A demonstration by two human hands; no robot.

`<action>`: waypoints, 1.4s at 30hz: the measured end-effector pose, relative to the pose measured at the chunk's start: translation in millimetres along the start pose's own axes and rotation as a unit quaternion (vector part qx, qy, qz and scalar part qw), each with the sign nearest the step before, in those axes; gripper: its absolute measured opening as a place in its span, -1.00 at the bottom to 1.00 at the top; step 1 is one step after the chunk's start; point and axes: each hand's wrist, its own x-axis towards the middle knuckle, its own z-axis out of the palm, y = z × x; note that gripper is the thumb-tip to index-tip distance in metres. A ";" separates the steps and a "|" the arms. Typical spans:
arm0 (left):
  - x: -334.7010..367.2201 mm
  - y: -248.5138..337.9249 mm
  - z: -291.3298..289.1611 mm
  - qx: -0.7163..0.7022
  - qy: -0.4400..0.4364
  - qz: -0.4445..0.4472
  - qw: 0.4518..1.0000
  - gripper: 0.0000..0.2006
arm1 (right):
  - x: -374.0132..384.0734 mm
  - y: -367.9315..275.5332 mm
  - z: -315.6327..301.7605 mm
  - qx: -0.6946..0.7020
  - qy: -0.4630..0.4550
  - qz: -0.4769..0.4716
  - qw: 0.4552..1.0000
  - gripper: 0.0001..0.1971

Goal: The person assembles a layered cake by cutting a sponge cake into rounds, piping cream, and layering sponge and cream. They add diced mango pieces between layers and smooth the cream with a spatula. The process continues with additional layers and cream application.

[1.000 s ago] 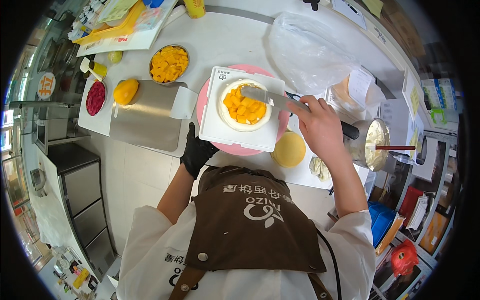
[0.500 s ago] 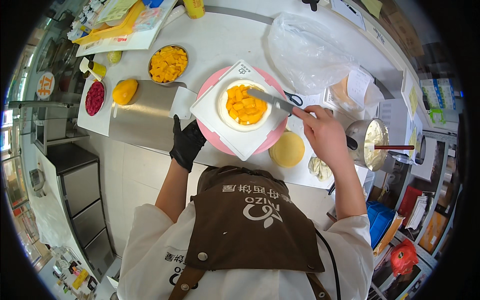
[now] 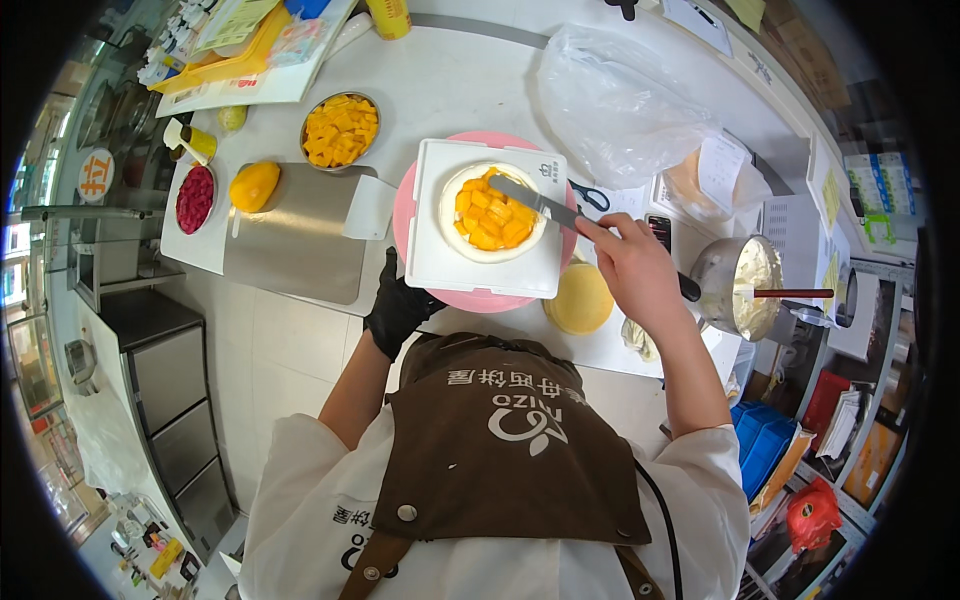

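Note:
On a pink turntable [image 3: 405, 215] lies a white square cake board [image 3: 430, 170]. It carries a round cake layer ringed with white cream [image 3: 446, 228], and diced mango [image 3: 490, 215] fills the middle. My bare right hand [image 3: 635, 265] grips a long metal palette knife [image 3: 540, 203] from the right. The blade's tip lies over the far edge of the mango. My left hand [image 3: 402, 305], in a black glove, is at the turntable's near-left edge, fingers apart and partly hidden by the rim and board.
A bowl of mango cubes [image 3: 341, 132], a yellow mango [image 3: 254, 186], a metal tray [image 3: 290, 260] and a bowl of red fruit [image 3: 195, 200] are left. Right are round sponge layers [image 3: 580, 300], scissors [image 3: 592, 196], a plastic bag [image 3: 620, 110] and a pot of cream [image 3: 718, 290].
The cake board has rotated on the turntable, its sides now nearly square to me. My left hand has moved slightly right and nearer; the palette knife stays over the mango.

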 end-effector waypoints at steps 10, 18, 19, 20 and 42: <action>3.5 33.6 -3.6 0.009 0.092 0.014 0.996 -0.01 | 1.8 6.6 -22.2 0.036 -0.031 0.025 0.999 -0.61; 0.3 36.1 9.6 -0.008 0.085 0.070 0.994 -0.04 | -15.1 3.9 4.5 0.031 -0.050 0.037 0.998 -0.58; -0.5 34.6 9.5 -0.010 0.090 0.067 0.994 -0.04 | -14.2 4.7 -0.4 0.011 -0.033 0.026 0.999 -0.58; -1.5 33.2 9.1 -0.013 0.094 0.063 0.994 -0.04 | -12.9 7.1 -6.9 -0.008 -0.016 0.016 1.000 -0.58; 6.4 40.3 5.4 0.045 0.097 0.042 0.993 -0.03 | -0.2 1.7 11.5 0.093 -0.036 0.006 0.995 -0.56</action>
